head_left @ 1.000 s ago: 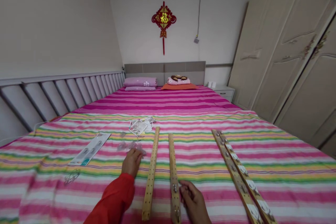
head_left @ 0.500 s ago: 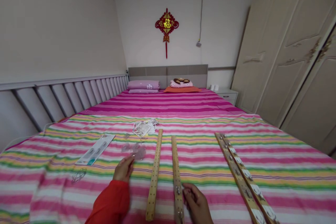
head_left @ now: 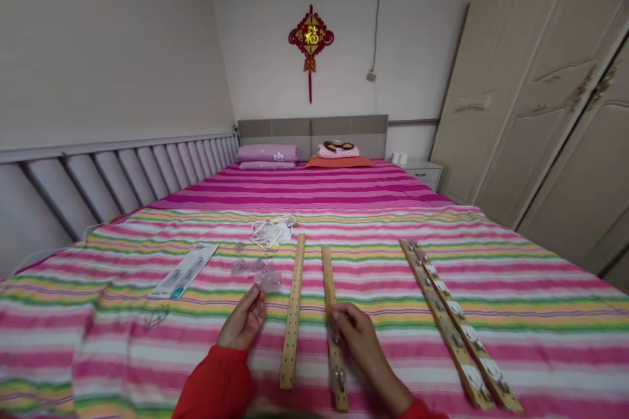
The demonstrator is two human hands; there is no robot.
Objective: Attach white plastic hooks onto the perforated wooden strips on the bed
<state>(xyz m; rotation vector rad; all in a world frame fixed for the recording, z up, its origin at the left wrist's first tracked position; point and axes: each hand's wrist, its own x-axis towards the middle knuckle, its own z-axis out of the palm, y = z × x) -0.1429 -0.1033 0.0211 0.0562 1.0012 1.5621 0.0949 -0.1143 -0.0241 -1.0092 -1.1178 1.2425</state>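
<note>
Head view of a bed point(head_left: 531, 275) with a striped sheet. The reference object is the drilled strip point(head_left: 293, 304), a bare wooden slat with a row of holes, lying lengthwise near the middle of the sheet's near part.

(a) Left hand point(head_left: 244, 322), in a red sleeve point(head_left: 216, 383): just left of the drilled strip, resting on the sheet, fingers loosely spread and holding nothing. Its fingertips are close to the clear plastic pieces point(head_left: 263, 273), which lie left of the strip's middle.

(b) Right hand point(head_left: 356, 334): just right of the drilled strip, with fingers bent and bunched against the hooked strip point(head_left: 328, 275). It cannot be told whether they pinch a part. The hooked strip is a second slat lying parallel to the drilled strip and close beside it, not touching. It carries metal hooks on its near end.

(c) Finished strips point(head_left: 455, 330): a pair of slats fitted with white-backed hooks, well to the right of the drilled strip.

(d) Packaging card point(head_left: 184, 270): well to the left of the drilled strip. Wrappers point(head_left: 270, 232): just left of its far end.

(e) Pillows point(head_left: 268, 154), red wall ornament point(head_left: 311, 37) and wardrobe point(head_left: 550, 105): far beyond the drilled strip, with the wardrobe to the right.
</note>
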